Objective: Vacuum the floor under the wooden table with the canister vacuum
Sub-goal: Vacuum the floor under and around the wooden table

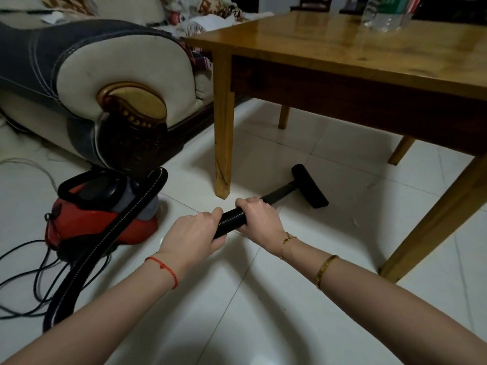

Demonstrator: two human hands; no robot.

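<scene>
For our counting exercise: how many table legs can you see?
4: near left leg beside the sofa, near right leg, and two far legs showing under the tabletop.

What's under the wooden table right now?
Under the wooden table, the vacuum's black floor nozzle rests on white tile floor, just past the near-left leg. Two far legs show. The tabletop and apron hide the floor farther back and right.

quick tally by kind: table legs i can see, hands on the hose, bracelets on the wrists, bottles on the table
Table legs: 4, the near-left leg, the near-right leg and two far legs
Hands on the hose: 2, left hand, right hand
Bracelets: 3, a red string, a gold chain, a gold bangle
Plastic bottles: 1
Total: 10
</scene>
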